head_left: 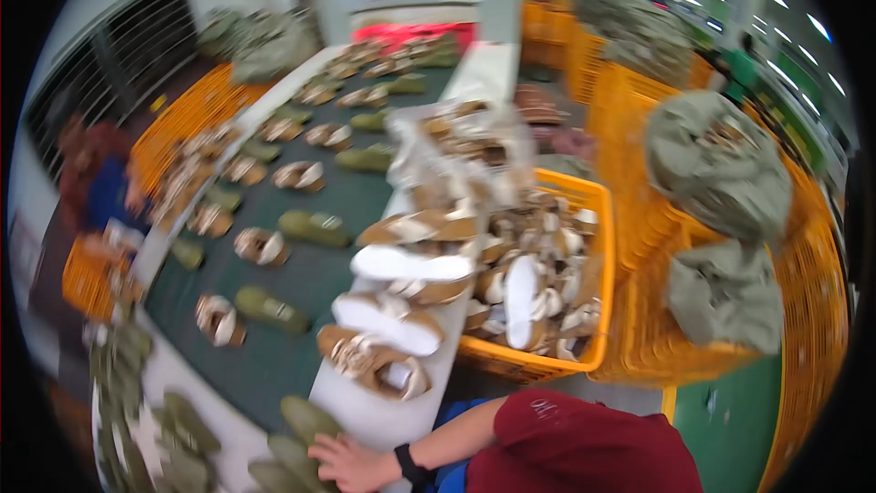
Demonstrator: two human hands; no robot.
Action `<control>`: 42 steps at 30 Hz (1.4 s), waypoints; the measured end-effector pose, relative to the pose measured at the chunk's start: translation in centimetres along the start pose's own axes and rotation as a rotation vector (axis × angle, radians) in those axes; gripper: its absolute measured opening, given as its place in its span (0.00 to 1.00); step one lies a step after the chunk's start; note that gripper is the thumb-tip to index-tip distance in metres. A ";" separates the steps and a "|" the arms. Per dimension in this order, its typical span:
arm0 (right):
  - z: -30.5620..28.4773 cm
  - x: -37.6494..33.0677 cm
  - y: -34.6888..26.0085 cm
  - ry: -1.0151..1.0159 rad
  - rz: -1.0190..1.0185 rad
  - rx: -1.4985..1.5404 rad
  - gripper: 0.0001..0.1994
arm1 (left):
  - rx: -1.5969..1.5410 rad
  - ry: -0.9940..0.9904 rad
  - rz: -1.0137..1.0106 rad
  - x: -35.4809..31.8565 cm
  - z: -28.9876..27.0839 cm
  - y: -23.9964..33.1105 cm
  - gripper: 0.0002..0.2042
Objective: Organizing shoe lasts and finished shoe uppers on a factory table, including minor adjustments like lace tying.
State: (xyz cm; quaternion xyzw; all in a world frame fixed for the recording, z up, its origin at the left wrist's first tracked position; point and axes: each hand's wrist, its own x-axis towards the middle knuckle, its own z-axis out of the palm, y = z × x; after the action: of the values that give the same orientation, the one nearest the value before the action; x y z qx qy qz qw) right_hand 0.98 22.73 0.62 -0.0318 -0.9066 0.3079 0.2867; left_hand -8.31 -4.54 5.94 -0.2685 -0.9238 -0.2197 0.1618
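— Belt [301,283] first: what ran along it in front of you?

— Dark green, running away from you up the middle of the view. It carried pairs of tan sandals and single olive soles, all well apart. Beside it on your right stood the yellow crate [599,219], heaped with sandals.

— And between the two?

— The narrow white surface [365,413], with a row of sandals [374,361] laid along it, some with the pale sole turned up.

— Where was your hand?

— Your right hand [351,463], in the red sleeve and black wristband [408,464], had reached across to the near end of that surface. It lay on the green soles [306,420] piled there, at the lower edge of the view. Your left hand was out of sight.

— Were the fingers closed on one?

— Motion blur hid that. They looked spread over the pile rather than clenched, but I could not tell whether they held anything.

— So which step was it?

— As I judged it, the reach for a sole, with nothing lifted yet. Next you needed to single out the top sole and close firmly on its edge so the others stayed put.
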 end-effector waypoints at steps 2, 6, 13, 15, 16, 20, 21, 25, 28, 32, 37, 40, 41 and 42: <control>-0.8 1.7 0.4 -0.024 0.022 0.227 0.08 | 0.200 -0.023 -0.172 0.0 2.0 -2.5 0.19; -2.1 2.3 0.7 -0.025 -0.036 0.172 0.12 | -0.255 -0.125 -0.255 0.9 3.1 -2.4 0.28; -1.8 1.2 0.5 -0.220 0.024 0.099 0.13 | -0.219 0.092 -0.396 -0.5 -0.2 -12.2 0.32; -1.8 1.2 0.0 -0.240 -0.001 0.111 0.13 | -0.003 0.183 -0.485 -1.0 -0.8 -16.9 0.34; -1.8 1.2 -0.1 -0.247 -0.003 0.111 0.13 | 0.203 0.253 -0.552 -0.6 -1.1 -18.4 0.35; -2.1 0.8 0.3 -0.256 0.017 0.078 0.13 | 0.439 0.146 -0.765 3.4 -1.1 -20.5 0.42; -2.2 0.8 0.4 -0.243 0.021 0.068 0.13 | 0.428 0.149 -0.751 4.9 -0.8 -20.3 0.42; -2.0 1.0 0.1 -0.233 0.021 0.039 0.13 | 0.571 -0.039 -0.883 7.5 -0.3 -21.4 0.42; -1.8 1.0 -0.2 -0.231 0.020 0.045 0.14 | 0.531 -0.119 -0.987 7.9 -0.8 -22.1 0.38; -2.0 1.3 -0.4 -0.211 0.026 0.040 0.14 | 0.402 -0.102 -0.891 5.4 -2.3 -22.0 0.25; -1.3 1.2 0.5 -0.148 -0.009 0.040 0.13 | 0.122 -0.211 -0.786 -3.2 -3.6 -17.1 0.23; -1.7 1.2 0.4 -0.169 0.019 0.036 0.13 | 0.027 -0.272 -0.717 -6.0 -5.1 -11.4 0.21; -1.8 1.2 0.4 -0.186 0.012 0.036 0.13 | 0.019 -0.286 -0.657 -6.3 -5.3 -9.7 0.20; -1.9 1.1 0.4 -0.190 0.005 0.012 0.15 | 0.020 -0.293 -0.643 -6.2 -5.2 -8.4 0.20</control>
State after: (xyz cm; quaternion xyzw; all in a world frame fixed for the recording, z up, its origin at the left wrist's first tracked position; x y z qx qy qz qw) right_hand 1.03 24.33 2.16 -0.0027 -0.9279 0.3154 0.1987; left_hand -7.20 -16.11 5.14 0.0092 -0.9766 -0.2096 -0.0472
